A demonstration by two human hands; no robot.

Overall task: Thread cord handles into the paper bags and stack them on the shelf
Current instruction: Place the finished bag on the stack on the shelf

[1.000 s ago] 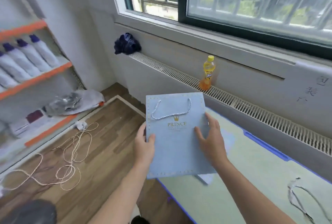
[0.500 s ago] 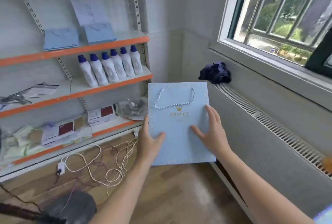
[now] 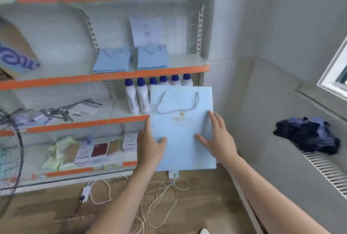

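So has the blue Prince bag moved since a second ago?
Yes. The bag, held in both hands, was over the green table by the window; now it is in front of the shelf, near the bag stacks.

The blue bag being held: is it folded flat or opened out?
Folded flat. The blue bag shows as one smooth sheet between the left hand and right hand, its cord handle lying against the front.

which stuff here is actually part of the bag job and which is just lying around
Part of the job:
- blue paper bag, cord handle threaded, held by left hand and right hand
- two bag stacks on the shelf

Just lying about:
- white bottles
- dark cloth on the radiator
- loose cords on the floor
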